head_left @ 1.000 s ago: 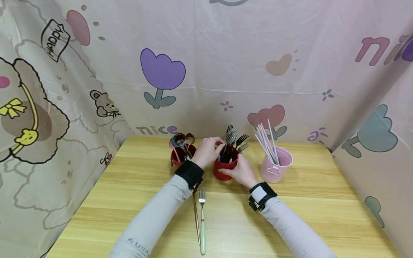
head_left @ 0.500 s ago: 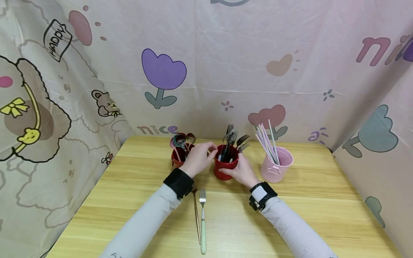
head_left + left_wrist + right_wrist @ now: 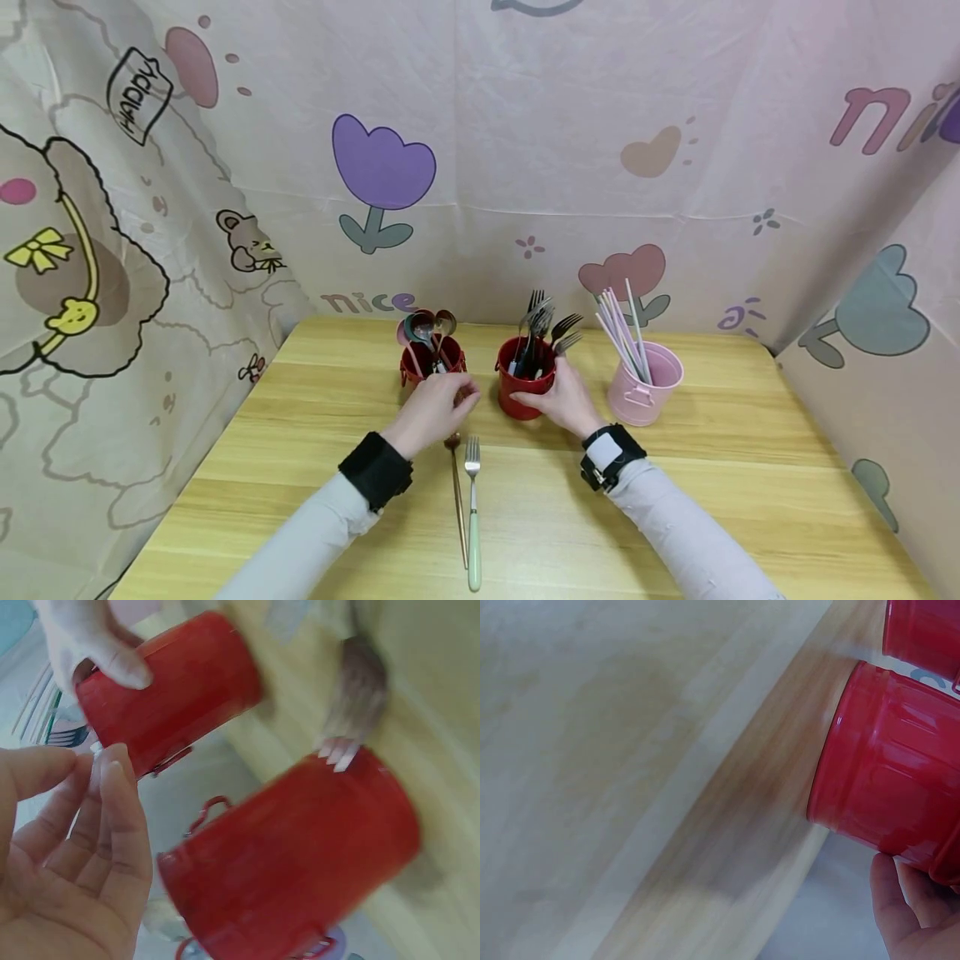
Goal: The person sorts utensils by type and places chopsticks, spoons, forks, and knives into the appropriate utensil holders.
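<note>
My right hand (image 3: 564, 400) grips the red bucket of forks (image 3: 521, 404) in the head view, thumb across its front and fingers round its right side. Several metal forks (image 3: 542, 321) stand in it, tines up. In front of the other red bucket (image 3: 408, 373), which holds spoons (image 3: 422, 329), my left hand (image 3: 433, 410) hovers with loosely bent fingers and nothing between them. The left wrist view shows its thumb and fingertips (image 3: 116, 754) close together. A brown-handled spoon (image 3: 459, 500) and a green-handled fork (image 3: 473, 533) lie side by side on the table below the hands.
A pink bucket (image 3: 663, 362) with several pale straws (image 3: 624, 333) stands to the right of my right hand. The wooden table (image 3: 750, 467) ends at a printed cloth (image 3: 510, 167) at the back, with more cloth along both sides.
My left hand has left the forks and drawn back left and toward me, uncovering the spoon bucket and the spoon's bowl on the table. The right hand has stayed on its bucket.
</note>
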Available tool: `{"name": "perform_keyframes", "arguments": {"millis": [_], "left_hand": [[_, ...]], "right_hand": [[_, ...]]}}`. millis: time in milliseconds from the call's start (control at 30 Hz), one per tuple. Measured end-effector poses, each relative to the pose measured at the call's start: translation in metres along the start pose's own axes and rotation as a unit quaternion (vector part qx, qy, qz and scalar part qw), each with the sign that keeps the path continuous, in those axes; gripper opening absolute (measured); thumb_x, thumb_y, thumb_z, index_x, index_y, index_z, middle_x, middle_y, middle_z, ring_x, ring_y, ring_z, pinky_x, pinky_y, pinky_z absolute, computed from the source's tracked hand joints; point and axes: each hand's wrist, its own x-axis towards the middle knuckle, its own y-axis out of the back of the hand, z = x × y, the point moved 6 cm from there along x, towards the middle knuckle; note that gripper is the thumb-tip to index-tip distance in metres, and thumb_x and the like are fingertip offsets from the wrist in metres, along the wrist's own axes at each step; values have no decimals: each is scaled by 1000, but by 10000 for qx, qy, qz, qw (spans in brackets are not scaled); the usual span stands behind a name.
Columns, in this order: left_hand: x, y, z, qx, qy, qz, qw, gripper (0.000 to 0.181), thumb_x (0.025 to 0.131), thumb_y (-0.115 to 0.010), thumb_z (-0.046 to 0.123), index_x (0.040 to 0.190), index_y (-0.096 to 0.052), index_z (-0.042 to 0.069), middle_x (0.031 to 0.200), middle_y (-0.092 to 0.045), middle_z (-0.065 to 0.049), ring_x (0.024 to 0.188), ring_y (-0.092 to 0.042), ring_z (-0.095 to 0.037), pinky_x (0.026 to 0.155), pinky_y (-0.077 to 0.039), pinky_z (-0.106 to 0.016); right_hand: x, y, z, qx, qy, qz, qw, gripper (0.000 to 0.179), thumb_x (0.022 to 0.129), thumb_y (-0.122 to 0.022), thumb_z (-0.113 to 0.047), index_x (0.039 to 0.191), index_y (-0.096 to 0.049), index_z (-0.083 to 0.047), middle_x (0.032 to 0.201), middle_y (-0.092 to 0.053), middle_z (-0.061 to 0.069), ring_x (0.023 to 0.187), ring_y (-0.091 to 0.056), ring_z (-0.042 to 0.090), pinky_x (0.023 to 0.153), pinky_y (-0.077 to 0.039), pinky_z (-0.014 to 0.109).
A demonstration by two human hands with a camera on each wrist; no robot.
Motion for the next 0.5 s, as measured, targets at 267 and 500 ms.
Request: {"name": "perform_keyframes", "arguments": {"millis": [267,500], "left_hand": [[-25,-11,-17,148,80,-319,9994,6,96,-68,13,91,-69,9,75,-64,4,65,-54,-6,62,-48,-20],[-43,-23,-20,336,-15,-851,9958,5,95,-67,11,91,-70,10,82,-67,3,73,-57,-7,72,-53,-27]], "right_hand": [[-1,1,-1,30,-110,12,9999,83,71,-93,-26,139,-49,-6,133,-65,16,122,-64,33,105,-51,49],[-1,1,-1,-31,-131,-26,9999,83,71,-93,-26,139,-49,-6,133,-65,16,121,-64,32,105,-51,49]]}}
